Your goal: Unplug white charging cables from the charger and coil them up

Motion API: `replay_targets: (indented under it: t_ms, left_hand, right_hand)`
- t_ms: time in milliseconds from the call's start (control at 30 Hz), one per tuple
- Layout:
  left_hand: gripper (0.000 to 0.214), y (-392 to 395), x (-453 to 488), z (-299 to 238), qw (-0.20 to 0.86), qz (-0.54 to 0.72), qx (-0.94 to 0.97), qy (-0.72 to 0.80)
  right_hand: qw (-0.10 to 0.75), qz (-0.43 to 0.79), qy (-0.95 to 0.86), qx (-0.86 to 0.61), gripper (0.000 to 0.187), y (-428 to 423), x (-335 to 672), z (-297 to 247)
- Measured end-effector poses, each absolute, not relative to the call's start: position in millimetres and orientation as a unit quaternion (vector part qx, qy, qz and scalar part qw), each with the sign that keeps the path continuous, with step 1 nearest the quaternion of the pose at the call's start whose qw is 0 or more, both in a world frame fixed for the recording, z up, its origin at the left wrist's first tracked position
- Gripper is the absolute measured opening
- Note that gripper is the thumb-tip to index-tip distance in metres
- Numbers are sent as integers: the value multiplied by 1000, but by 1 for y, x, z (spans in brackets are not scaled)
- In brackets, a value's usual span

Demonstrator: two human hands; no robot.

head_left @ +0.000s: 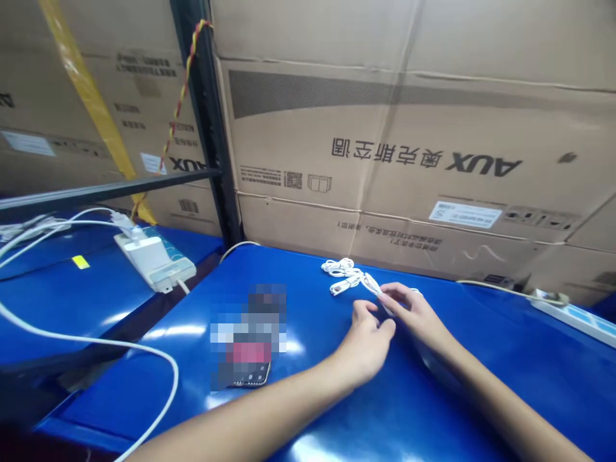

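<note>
White charging cables [344, 272], coiled into small tied bundles, lie near the back edge of the blue table. My right hand [409, 307] pinches a white cable [371, 283] at the right end of this group, thumb and fingers closed on it. Just in front and to the left, my left hand [368, 340] is loosely curled, its thumb apart from the fingers, and nothing shows in it. Part of the held cable is hidden behind the right hand's fingers. A phone [255, 376], mostly blurred out, lies on the table left of my left forearm.
Large cardboard boxes [298, 141] stand behind the blue table [308, 423]. A dark metal shelf post [212, 128] rises at back left. A power strip [166, 273] with a white charger and trailing cable [174, 372] sits left; another power strip [577, 317] is at right.
</note>
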State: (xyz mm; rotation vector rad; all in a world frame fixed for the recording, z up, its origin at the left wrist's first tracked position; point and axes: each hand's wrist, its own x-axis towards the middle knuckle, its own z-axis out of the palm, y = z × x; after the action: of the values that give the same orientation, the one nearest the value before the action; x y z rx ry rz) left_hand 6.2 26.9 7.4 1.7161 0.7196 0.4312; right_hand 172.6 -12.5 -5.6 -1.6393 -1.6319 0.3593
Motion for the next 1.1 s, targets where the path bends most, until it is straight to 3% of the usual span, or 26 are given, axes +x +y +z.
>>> replay_targets:
  t_ms: [167, 400, 500, 900, 1100]
  left_hand:
    - [42, 30, 7, 16, 705, 207, 612, 293]
    - [35, 28, 5, 17, 817, 212, 470, 257]
    - [27, 28, 5, 21, 843, 209, 441, 226]
    - [8, 27, 2, 32, 895, 193, 367, 163]
    - [27, 26, -2, 44, 900, 250, 334, 128]
  right_hand:
    - [484, 283, -577, -593, 34, -13, 160, -10]
    - [498, 310, -576, -569, 35, -14, 167, 1]
    - [512, 302, -578, -560, 27, -16, 170, 3]
    - [530, 208, -604, -558, 31, -16, 152, -5]
    - [488, 130, -619, -601, 27, -11, 167, -4]
